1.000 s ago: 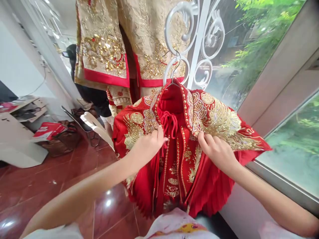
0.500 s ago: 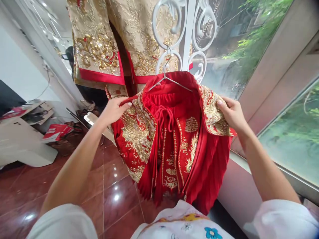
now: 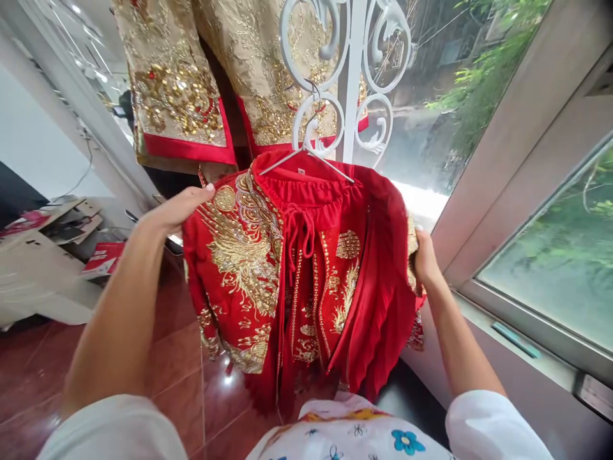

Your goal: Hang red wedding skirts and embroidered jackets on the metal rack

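Note:
A red jacket [image 3: 239,271] with gold embroidery hangs on a thin wire hanger [image 3: 330,167]. Inside its open front is a red pleated skirt [image 3: 383,332] with a gathered waist, a tied drawstring [image 3: 301,233] and gold-embroidered panels. My left hand [image 3: 184,203] is closed on the jacket's left shoulder, thumb on top. At the other side, my right hand [image 3: 426,257] grips the jacket's edge, which is folded back so that little of its gold embroidery shows. Cloth hides part of the right fingers.
Behind hangs a cream and gold garment [image 3: 177,96] with red hems. The hanger's hook is at a white scrolled metal rack [image 3: 353,83]. A window [image 3: 555,243] and its sill are on the right. A white desk [image 3: 43,268] and red box [image 3: 103,259] stand left.
My left hand has moved left, and the jacket's left front now lies flatter and wider. My right hand has shifted left and lower, turning the right front back out of sight.

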{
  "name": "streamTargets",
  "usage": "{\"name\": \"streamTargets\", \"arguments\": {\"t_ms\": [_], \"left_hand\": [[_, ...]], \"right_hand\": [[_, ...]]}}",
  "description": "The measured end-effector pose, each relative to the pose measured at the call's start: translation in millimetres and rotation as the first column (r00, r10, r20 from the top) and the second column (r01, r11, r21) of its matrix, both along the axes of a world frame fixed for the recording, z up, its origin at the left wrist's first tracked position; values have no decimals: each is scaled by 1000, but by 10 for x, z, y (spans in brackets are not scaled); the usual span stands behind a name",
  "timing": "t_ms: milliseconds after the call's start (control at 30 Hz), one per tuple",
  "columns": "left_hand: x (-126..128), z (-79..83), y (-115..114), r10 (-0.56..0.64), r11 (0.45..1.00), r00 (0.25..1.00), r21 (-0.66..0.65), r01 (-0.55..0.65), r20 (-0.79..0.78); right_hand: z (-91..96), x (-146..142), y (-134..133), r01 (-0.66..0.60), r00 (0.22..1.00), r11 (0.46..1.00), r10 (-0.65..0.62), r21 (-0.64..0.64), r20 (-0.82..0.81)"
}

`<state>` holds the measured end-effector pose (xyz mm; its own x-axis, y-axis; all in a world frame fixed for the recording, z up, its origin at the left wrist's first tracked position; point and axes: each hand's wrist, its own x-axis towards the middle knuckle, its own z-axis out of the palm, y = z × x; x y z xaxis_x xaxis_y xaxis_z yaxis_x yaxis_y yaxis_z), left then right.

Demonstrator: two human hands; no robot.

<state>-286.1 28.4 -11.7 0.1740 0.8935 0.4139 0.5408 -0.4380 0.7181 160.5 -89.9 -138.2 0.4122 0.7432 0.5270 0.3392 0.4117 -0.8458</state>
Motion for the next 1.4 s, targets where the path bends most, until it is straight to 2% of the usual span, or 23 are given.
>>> {"name": "streamTargets", "arguments": {"t_ms": [33, 100, 200, 267, 333, 400, 467, 533, 600, 700, 767, 833, 933, 1000, 1033, 1100, 1200, 1233, 1300, 1367, 1400], "left_hand": [[8, -113, 21, 11, 999, 998, -54, -8, 62], [65, -358, 15, 5, 983, 991, -184, 20, 136], [174, -718, -54, 104, 991, 977, -100, -87, 184], [217, -904, -120, 185, 983, 962, -40, -180, 203], [239, -1025, -219, 242, 969, 949, 4, -248, 202], [281, -1093, -371, 284, 949, 940, 87, -304, 188], [394, -1145, -582, 309, 915, 935, 212, -342, 174], [605, -1229, -826, 350, 844, 927, 383, -375, 137], [882, -1366, -1054, 436, 741, 895, 528, -414, 90], [1227, -1620, -1252, 587, 670, 809, 538, -511, 37], [1302, -1756, -1262, 652, 644, 758, 508, -572, 27], [1262, -1831, -1221, 641, 647, 767, 510, -568, 41], [1226, -1822, -1219, 555, 665, 830, 568, -485, 58], [1389, -1741, -1296, 482, 633, 874, 664, -398, 64], [1544, -1680, -1346, 436, 603, 898, 721, -342, 60], [1974, -1524, -1425, 261, 500, 965, 857, -126, -11], [2706, -1268, -1397, 112, 475, 977, 873, 106, -180], [2914, -1202, -1341, 93, 502, 968, 850, 158, -234], [3216, -1131, -1177, 85, 609, 937, 762, 219, -338], [3357, -1143, -981, 111, 698, 909, 683, 216, -401], [3380, -1171, -884, 126, 720, 898, 661, 210, -422]], "right_hand": [[78, 62, -19, -6, 1000, 1000, 6, -23, 9], [262, 184, -76, 82, 991, 996, -78, -29, 105], [555, 298, -132, 190, 948, 982, -180, -13, 262], [695, 291, -123, 148, 948, 989, -146, 13, 284], [729, 223, -104, 117, 950, 988, -140, 98, 281], [633, 127, -117, 158, 939, 968, -209, 198, 274], [429, 39, -192, 222, 910, 942, -293, 251, 294], [174, -21, -327, 238, 877, 939, -317, 248, 360], [-66, -57, -496, 219, 833, 948, -305, 231, 462], [-304, -87, -729, 302, 707, 921, -390, 248, 590], [-369, -81, -830, 380, 631, 879, -474, 287, 614], [-370, -47, -890, 421, 636, 857, -513, 298, 577], [-289, 16, -946, 520, 671, 796, -605, 310, 428], [-225, 18, -970, 578, 676, 751, -660, 319, 329], [-204, 1, -976, 580, 689, 752, -658, 313, 303], [-194, -53, -970, 542, 738, 793, -607, 277, 295], [-221, -80, -926, 470, 801, 851, -523, 235, 291], [-211, -50, -908, 469, 809, 851, -522, 237, 272], [-108, 74, -884, 500, 802, 824, -556, 265, 217], [134, 242, -906, 542, 774, 779, -609, 316, 174], [299, 317, -946, 547, 760, 763, -626, 345, 178]]}}
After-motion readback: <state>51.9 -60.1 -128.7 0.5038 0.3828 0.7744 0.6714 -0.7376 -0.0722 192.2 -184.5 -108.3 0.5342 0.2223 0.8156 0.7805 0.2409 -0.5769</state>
